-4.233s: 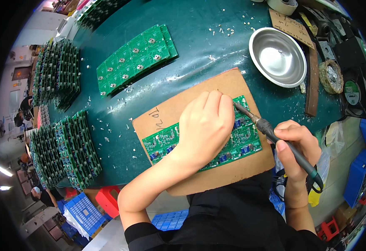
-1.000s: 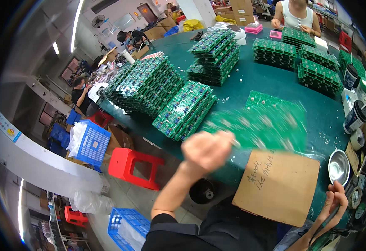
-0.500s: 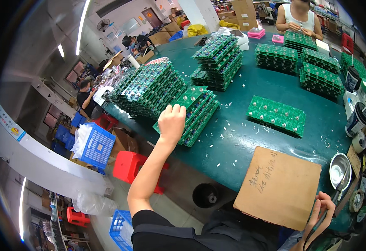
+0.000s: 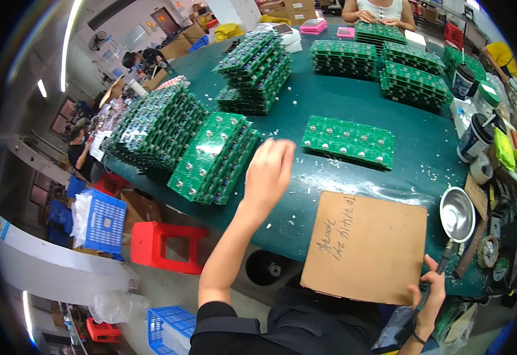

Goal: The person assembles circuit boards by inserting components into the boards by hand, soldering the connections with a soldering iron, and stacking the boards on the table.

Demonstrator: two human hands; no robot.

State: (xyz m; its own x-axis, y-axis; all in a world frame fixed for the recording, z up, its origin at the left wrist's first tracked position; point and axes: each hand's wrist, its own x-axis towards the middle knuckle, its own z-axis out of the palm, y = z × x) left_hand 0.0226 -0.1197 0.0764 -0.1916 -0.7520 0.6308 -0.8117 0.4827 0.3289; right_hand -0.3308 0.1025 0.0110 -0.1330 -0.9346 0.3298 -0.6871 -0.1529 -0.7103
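My left hand hovers over the green table between a stack of green circuit boards and a single circuit board. Its fingers bend downward, slightly blurred, and their tips are hidden. No board shows in it. At the lower right, my right hand is closed around the handle of a soldering iron, whose front end reaches the metal bowl. Next to that hand lies a brown cardboard sheet with handwriting, at the table's near edge.
Taller board stacks stand at the left and behind; more lie far right. A lidded cup and tape roll line the right side. A red stool and black bin stand below. A person sits opposite.
My left hand has left the near board stack and moved right, toward the single board. My right hand still holds the soldering iron. The whole view has shifted, with the table's things now further left.
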